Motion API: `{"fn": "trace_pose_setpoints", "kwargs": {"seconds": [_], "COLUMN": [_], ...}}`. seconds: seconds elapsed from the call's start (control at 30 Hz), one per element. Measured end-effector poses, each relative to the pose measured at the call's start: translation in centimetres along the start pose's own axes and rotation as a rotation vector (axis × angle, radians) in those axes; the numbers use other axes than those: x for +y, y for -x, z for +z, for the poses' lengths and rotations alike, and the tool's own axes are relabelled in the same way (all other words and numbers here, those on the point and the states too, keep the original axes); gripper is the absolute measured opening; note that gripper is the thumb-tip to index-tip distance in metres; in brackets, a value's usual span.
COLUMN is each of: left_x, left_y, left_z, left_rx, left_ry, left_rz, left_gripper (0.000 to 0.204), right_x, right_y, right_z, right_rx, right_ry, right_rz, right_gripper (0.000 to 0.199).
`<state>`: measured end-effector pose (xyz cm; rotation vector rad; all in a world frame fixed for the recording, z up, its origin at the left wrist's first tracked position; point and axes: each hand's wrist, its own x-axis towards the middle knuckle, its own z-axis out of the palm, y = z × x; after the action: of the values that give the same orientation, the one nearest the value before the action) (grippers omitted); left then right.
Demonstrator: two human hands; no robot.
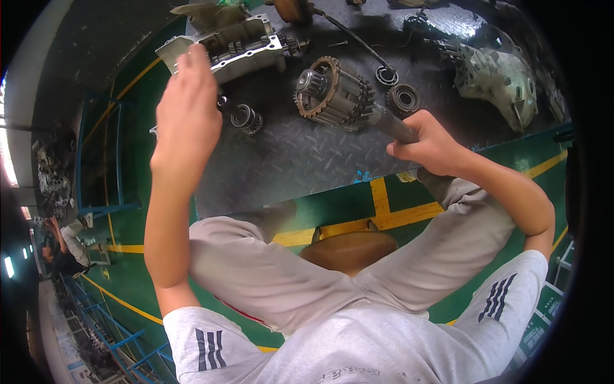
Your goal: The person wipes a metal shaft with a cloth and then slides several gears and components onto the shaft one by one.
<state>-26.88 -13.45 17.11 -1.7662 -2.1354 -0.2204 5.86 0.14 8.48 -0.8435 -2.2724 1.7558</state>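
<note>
My right hand [430,144] is wrapped round the splined end of a gear shaft [391,124]. That shaft carries a wide toothed drum with a bronze-coloured ring [329,96], tilted above the bench toward the left. My left hand [188,109] is raised at the far left, back of the hand showing and fingers stretched out, in front of an open metal gearbox housing [246,62] with gears inside. No object shows in it, and whether its fingertips touch the housing cannot be seen. A small gear [246,120] lies just right of that hand.
A dark tread-patterned metal bench top [275,169] spans the front. Two ring bearings [403,97] lie beyond my right hand, near a long thin rod [352,37]. A large cast casing [495,83] stands at the right. A brown stool [348,251] shows between my legs.
</note>
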Motion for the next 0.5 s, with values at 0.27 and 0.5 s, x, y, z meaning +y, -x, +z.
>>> {"fn": "trace_pose_setpoints", "kwargs": {"seconds": [0.27,0.5], "left_x": [0.8,-0.3], "left_y": [0.9,1.6], "left_z": [-4.1,-3.0], "left_rx": [-0.192,-0.105], "left_ry": [0.749,0.976], "left_rz": [0.138,0.211], "left_gripper": [0.089,0.110], "right_x": [-0.7,-2.3], "right_y": [0.3,0.2], "right_z": [0.7,2.4], "right_rx": [-0.001,-0.009], "right_ry": [0.024,0.053], "right_rz": [0.004,0.027], "right_gripper": [0.030,0.027]}}
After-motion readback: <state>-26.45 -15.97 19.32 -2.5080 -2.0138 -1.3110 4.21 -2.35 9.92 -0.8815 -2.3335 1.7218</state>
